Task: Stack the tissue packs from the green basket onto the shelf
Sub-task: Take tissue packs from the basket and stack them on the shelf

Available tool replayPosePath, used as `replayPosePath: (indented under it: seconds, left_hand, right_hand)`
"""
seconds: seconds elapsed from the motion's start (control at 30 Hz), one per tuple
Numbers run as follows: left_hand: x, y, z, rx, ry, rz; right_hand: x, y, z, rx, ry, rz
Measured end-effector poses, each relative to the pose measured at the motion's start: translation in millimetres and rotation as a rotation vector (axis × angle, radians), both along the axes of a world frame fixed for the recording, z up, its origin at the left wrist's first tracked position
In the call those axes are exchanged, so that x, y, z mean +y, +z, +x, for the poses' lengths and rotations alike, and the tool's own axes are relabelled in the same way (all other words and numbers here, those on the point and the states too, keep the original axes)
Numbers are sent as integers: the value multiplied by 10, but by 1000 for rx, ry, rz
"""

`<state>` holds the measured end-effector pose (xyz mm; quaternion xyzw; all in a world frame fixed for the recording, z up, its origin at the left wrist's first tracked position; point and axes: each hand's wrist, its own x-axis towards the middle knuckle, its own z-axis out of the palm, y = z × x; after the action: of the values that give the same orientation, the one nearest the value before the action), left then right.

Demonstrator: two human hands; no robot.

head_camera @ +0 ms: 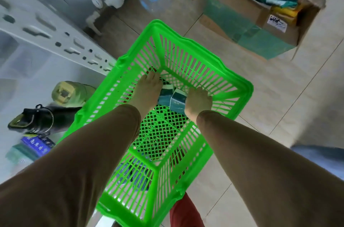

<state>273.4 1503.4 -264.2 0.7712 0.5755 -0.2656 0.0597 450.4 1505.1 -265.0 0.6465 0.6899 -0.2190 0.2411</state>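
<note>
left hand [147, 90] fingertips hidden, tissue packs [172, 99] partly covered

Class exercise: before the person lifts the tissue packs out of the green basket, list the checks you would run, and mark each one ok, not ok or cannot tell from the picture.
1. Both hands inside the green basket: ok.
2. Left hand on the tissue packs: ok, though its grip is hidden.
3. Right hand on the packs: ok; fingers curl over the far end.
4. Number of packs held: cannot tell.
5. Free place on the shelf: cannot tell.
6. Basket rim clear above the hands: ok.
</note>
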Motion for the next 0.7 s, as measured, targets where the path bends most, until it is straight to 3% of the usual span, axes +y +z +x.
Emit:
replayPosePath:
  seconds: [0.07,0.13,0.33,0.47,0.7]
  left_hand:
    - [-200,252,-115,-163,267,-107]
    - [-487,534,-293,-311,464,-58]
    - [-1328,2149,-910,-557,862,-9]
    - [-1974,3390,-1439,-672,1016,10]
    - [-3122,5045,-2495,-927,1070,7]
  right_hand:
    - [40,248,3,126,-46,-77]
    - [106,623,8,291,-33,-160]
    - [90,2364,-326,544,187,-224]
    - [-163,3582,-797,742,326,-180]
    - [-863,5175,-2172,1285,296,-243]
